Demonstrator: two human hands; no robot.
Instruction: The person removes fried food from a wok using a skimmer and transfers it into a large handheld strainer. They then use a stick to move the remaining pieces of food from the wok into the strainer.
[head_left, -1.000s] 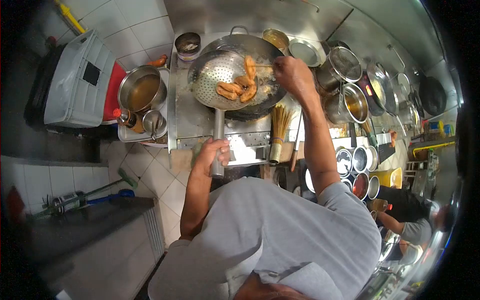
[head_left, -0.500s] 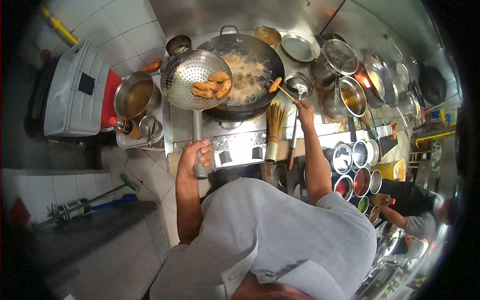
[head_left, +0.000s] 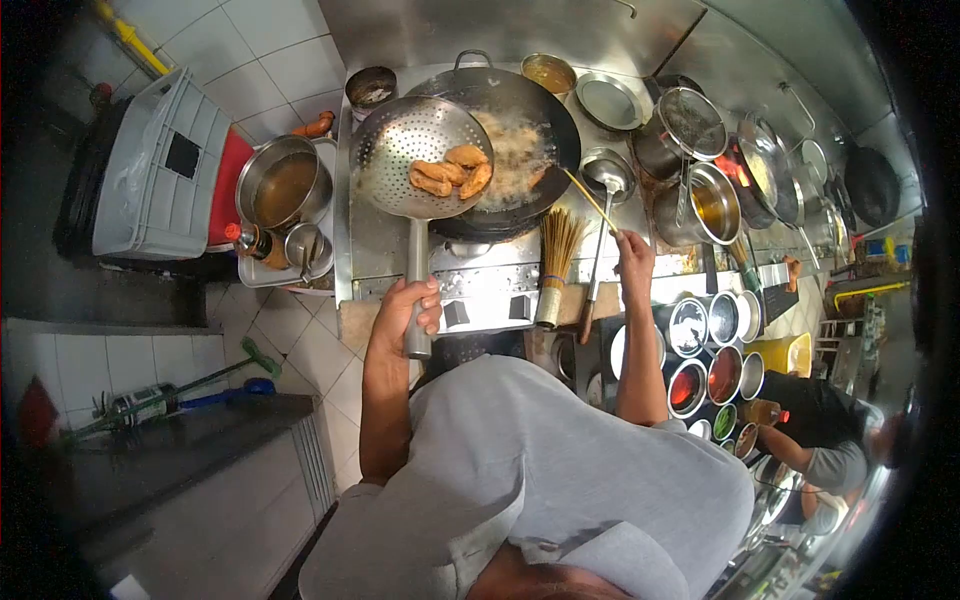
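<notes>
My left hand (head_left: 408,308) is wrapped round the handle of a large perforated strainer (head_left: 385,150). Several browned fried pieces (head_left: 450,172) lie in the strainer, which overlaps the left side of a black wok (head_left: 550,115). Hot oil (head_left: 515,145) bubbles in the wok. In my right hand (head_left: 634,258) are thin wooden chopsticks (head_left: 592,200), their tips at the wok's right rim. Near those tips a brown piece (head_left: 540,175) sits at the oil's right side. A bamboo brush (head_left: 556,265) and a ladle (head_left: 608,175) lie between the wok and my right hand.
Left stands a steel pot (head_left: 285,185) beside a grey crate (head_left: 150,190). Toward the right are a pot with yellow liquid (head_left: 705,205), a metal plate (head_left: 610,101) and several seasoning containers (head_left: 725,375). Another person's arm (head_left: 785,447) reaches in at the lower right.
The chopsticks no longer hold a fried piece up at the wok's right rim; a piece now shows in the oil. My right hand is slightly lower, and the whole view has shifted a little.
</notes>
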